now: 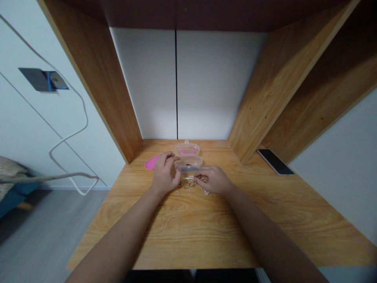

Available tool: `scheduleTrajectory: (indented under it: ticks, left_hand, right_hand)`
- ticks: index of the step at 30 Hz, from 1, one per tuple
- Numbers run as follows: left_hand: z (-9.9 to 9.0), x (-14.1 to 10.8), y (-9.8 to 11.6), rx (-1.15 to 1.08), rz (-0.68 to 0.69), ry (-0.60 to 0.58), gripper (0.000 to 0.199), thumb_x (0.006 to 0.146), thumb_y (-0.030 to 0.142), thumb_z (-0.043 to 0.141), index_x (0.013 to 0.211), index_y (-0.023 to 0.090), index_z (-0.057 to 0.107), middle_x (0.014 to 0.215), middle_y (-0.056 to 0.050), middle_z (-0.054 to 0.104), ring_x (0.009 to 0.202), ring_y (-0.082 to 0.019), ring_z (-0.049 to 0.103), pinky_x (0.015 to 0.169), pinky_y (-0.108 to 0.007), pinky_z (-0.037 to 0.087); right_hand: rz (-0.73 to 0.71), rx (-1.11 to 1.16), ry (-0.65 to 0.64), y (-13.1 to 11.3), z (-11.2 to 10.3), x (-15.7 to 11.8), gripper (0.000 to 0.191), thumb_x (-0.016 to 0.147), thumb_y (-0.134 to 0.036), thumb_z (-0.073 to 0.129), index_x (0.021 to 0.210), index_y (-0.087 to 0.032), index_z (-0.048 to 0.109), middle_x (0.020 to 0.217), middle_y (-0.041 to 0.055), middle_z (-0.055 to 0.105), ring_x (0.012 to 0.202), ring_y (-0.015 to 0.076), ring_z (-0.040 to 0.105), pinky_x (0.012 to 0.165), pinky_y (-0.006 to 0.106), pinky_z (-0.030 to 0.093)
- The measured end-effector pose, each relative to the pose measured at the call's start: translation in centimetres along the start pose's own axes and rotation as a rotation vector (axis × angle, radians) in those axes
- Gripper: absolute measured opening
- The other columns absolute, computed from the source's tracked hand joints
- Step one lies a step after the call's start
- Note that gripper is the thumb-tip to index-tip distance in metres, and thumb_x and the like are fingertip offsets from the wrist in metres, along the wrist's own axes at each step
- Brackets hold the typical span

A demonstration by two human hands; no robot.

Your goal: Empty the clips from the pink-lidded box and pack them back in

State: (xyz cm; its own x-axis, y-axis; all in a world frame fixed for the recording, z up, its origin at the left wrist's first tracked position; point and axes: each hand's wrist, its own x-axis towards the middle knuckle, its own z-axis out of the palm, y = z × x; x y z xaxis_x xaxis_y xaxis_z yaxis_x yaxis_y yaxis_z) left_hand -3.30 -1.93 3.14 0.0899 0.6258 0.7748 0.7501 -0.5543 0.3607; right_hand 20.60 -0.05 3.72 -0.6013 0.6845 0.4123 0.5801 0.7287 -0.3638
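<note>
My left hand (pixel 163 175) is open beside a small clear plastic box (pixel 193 168), its thumb and fingers curved apart with nothing visible between them. Behind it, partly covered by the fingers, lies a pink oval piece (pixel 150 163). The box's clear lid (pixel 177 149), with a pink handle, is swung back toward the wall. A dark item shows inside the box. My right hand (pixel 216 180) is closed in a pinch over a loose group of small metal clips (pixel 190 184); what its fingertips grip is too small to name. Another silvery clip (pixel 206 192) lies just below that hand.
Small clear bands (pixel 177 192) lie in front of the clips. A phone (pixel 275 161) rests at the right by the wooden upright. Wooden panels (pixel 103 78) and a dark shelf (pixel 188 15) enclose the desk (pixel 194 232). A white cable (pixel 85 114) hangs at the left.
</note>
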Motion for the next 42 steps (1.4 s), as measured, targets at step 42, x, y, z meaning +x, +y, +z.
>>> scheduleTrajectory:
  ticks: [42]
  left_hand:
    - [-0.3, 0.1, 1.4, 0.196, 0.025, -0.770, 0.022, 0.083, 0.031, 0.056, 0.094, 0.022, 0.072, 0.079, -0.007, 0.076, 0.073, -0.026, 0.072, 0.064, -0.032, 0.049]
  right_hand:
    - [0.109, 0.028, -0.244, 1.5, -1.8, -0.5, 0.008, 0.079, -0.016, 0.061, 0.074, -0.019, 0.067, 0.061, -0.0011, 0.063, 0.053, 0.0110, 0.053, 0.053, 0.023, 0.032]
